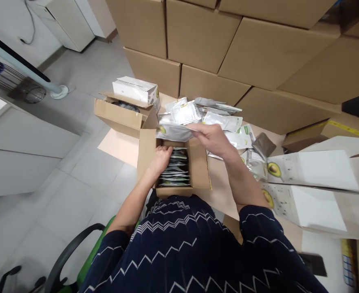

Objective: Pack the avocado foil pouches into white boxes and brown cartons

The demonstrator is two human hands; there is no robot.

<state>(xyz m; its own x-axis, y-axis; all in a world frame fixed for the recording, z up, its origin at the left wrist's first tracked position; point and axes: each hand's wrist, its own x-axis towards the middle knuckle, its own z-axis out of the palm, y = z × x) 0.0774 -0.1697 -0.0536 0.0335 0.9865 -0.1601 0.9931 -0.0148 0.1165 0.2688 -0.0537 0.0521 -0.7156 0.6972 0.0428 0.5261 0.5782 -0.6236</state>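
Here, right hand pinches pouch (avocado-printed, rest blurred); left hand inside carton, grip unclear.

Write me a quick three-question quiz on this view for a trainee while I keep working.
1. Which hand grips at least one silvery packet near the open carton's far edge?
2. True or false: the left hand reaches into that carton.
3. The fruit printed on the white boxes at right is: (a) lemon, (b) avocado, (c) strawberry?

Key: 1. The right hand. 2. True. 3. b.
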